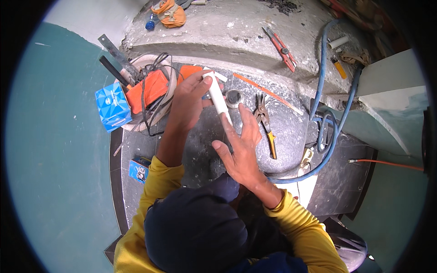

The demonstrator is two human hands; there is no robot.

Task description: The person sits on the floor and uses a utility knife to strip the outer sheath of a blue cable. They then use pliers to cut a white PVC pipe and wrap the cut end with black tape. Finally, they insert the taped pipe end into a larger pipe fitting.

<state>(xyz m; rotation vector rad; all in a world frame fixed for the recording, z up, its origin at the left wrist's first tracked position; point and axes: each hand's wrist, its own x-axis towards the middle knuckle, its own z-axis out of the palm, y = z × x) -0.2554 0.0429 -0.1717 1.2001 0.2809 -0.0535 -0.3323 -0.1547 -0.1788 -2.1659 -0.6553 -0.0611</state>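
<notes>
A short white plastic pipe (216,94) slants in front of me, its upper end held in my left hand (185,104), the thumb pressed on it near the top. My right hand (245,157) is at the lower end of the pipe, its index finger lying against it, thumb and other fingers spread apart. Beyond the pipe, a round tin or roll (234,97) sits on the floor. Right of it lie tin snips (264,119) with a yellow and black handle.
At left, a bucket (171,87) holds orange tools and cables, beside a blue box (113,105). A thin orange strip (268,94) lies ahead. Red-handled cutters (281,51) and an orange pouch (170,14) rest on the concrete step. A blue hose (336,140) loops at right.
</notes>
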